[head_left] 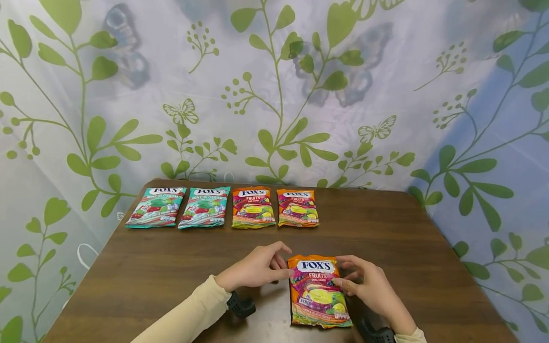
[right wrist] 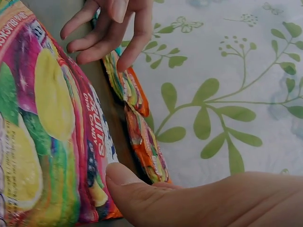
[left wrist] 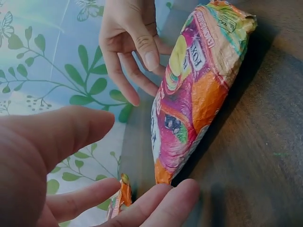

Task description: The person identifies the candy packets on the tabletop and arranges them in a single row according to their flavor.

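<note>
An orange and purple Fox's Fruits candy bag [head_left: 318, 297] is at the front of the brown table, its printed face up. To its left is my left hand [head_left: 261, 267], with spread fingers and its thumb close to the bag's edge; in the left wrist view the thumb stands apart from the bag. My right hand [head_left: 366, 281] is at the bag's right side, fingers loosely bent and the thumb tip at its edge. The left wrist view shows the right hand's fingertips [left wrist: 152, 60] beside the bag, not wrapped around it. Any slight contact is hard to tell.
Along the table's back edge lie two teal Mint Blossom bags [head_left: 156, 207] and two orange Fruits bags [head_left: 254, 208] in a row. A leaf-patterned curtain [head_left: 274, 95] hangs directly behind the table [head_left: 386, 228].
</note>
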Action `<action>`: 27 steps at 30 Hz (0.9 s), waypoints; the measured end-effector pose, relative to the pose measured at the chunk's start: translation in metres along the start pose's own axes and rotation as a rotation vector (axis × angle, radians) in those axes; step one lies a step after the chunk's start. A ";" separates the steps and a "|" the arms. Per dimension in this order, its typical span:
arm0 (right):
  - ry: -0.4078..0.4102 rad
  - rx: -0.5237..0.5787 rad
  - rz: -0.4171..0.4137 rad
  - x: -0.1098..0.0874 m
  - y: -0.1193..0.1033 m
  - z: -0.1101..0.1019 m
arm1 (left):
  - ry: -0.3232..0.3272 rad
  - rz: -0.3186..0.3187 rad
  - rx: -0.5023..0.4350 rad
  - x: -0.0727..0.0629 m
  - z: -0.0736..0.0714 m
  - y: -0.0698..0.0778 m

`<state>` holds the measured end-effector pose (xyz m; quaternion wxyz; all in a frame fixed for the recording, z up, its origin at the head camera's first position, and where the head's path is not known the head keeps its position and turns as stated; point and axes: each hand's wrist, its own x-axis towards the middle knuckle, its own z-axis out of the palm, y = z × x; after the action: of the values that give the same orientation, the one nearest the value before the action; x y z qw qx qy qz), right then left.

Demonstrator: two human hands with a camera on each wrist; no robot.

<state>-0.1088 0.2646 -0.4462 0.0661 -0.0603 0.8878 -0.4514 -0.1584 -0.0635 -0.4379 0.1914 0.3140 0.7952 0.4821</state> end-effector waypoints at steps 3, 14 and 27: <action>-0.010 0.017 0.003 -0.002 0.000 0.003 | -0.014 0.036 0.027 0.003 0.005 -0.020; -0.015 0.026 0.046 -0.004 -0.002 0.008 | 0.000 0.059 -0.012 0.023 0.030 -0.075; -0.075 0.064 0.027 -0.003 0.003 0.006 | 0.092 -0.011 -0.092 0.008 0.037 -0.021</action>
<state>-0.1048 0.2616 -0.4520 0.1074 -0.0632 0.8706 -0.4760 -0.1486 -0.0413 -0.4734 0.1714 0.2779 0.7821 0.5308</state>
